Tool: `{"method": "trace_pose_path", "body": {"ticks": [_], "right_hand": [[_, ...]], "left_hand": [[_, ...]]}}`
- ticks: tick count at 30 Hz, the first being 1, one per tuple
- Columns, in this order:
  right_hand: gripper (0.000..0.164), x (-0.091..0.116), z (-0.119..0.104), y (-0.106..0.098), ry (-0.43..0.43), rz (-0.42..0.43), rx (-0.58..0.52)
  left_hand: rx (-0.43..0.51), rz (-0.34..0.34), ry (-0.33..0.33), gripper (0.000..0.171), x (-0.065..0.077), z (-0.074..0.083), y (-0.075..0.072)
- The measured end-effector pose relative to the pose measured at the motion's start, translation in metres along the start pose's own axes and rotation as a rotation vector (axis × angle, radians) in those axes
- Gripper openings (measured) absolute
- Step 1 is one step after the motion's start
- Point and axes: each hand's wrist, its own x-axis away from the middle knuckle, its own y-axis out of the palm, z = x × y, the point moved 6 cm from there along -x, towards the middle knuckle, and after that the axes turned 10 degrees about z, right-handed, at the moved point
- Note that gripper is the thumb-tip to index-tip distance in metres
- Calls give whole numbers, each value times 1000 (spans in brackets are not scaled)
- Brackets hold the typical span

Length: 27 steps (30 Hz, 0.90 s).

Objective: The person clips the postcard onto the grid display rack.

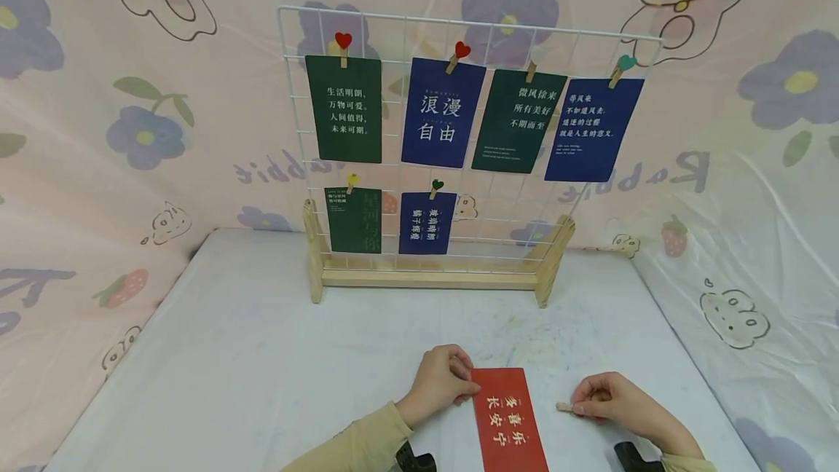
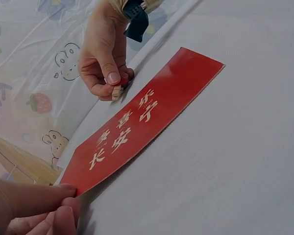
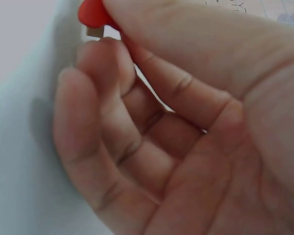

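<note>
A red card (image 1: pixel 507 414) with pale lettering lies at the front of the white table. My left hand (image 1: pixel 442 377) pinches its far left corner between thumb and fingers; in the left wrist view that edge of the card (image 2: pixel 142 117) is lifted slightly. To the right of the card, my right hand (image 1: pixel 612 403) holds a small wooden clothespin (image 1: pixel 564 407) between thumb and index finger. The clothespin carries a red ornament (image 3: pixel 92 13), partly covered by the thumb in the right wrist view. Card and clothespin are apart.
Behind the hands stands a white wire grid (image 1: pixel 472 20) on a wooden base (image 1: pixel 426 280). Clothespins hold green cards (image 1: pixel 344 111) and blue cards (image 1: pixel 442 113) on it in two rows. A patterned cloth (image 1: pixel 216 93) hangs behind and at the sides.
</note>
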Motion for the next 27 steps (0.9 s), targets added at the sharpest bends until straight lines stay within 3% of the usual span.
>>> {"method": "trace_pose_path", "body": {"ticks": [8,13,27], "right_hand": [[20,-2,-6,-3,3,37,12],[22,-5,-13,-7,6,43,-41],[30,-11,-24,-14,-67,68,-88]], "left_hand": [[22,-38,-4,19,2,3,-1],[48,-48,-12,17,3,4,-2],[107,-92,-58,11,0,8,-2]]}}
